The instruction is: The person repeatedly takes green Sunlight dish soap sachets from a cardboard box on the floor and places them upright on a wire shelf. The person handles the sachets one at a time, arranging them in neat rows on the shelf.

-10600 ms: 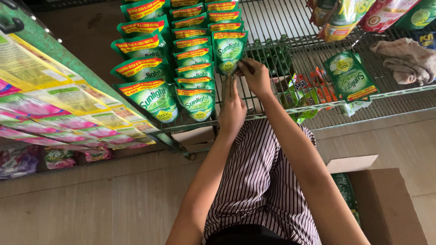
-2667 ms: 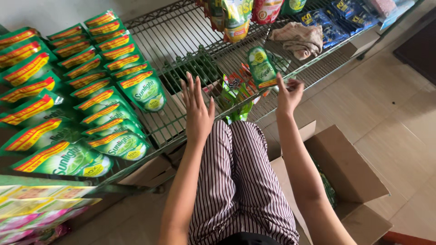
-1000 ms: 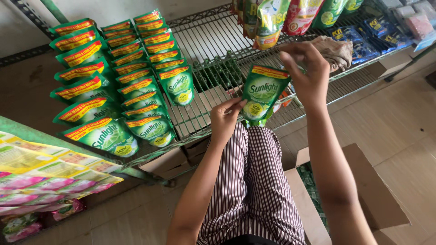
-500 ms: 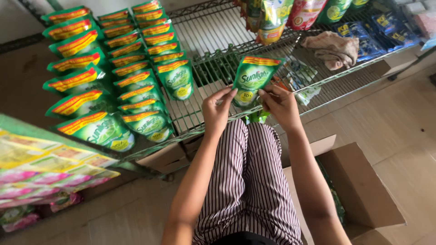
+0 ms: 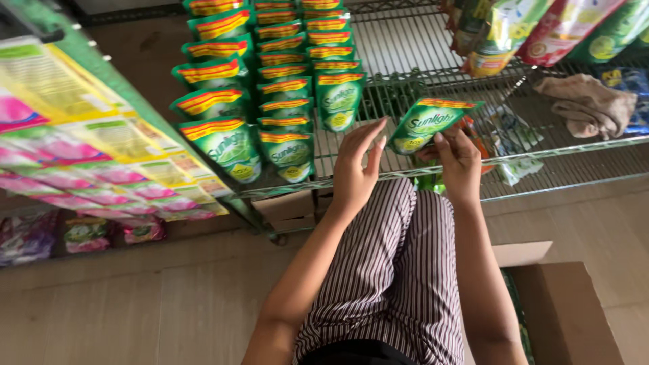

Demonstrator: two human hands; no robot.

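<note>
Shelving in hand: a green refill pouch (image 5: 427,125) is pinched by right-hand fingers (image 5: 443,143), the left hand (image 5: 356,169) spread beside it, a slot in the pouch rows (image 5: 284,101) probably needed next.

This is a shop. Wire shelves (image 5: 419,51) carry neat rows of identical green pouches (image 5: 277,88), more packets (image 5: 101,155) fill a neighbouring rack, and a cardboard carton (image 5: 561,311) stands on the floor.
</note>
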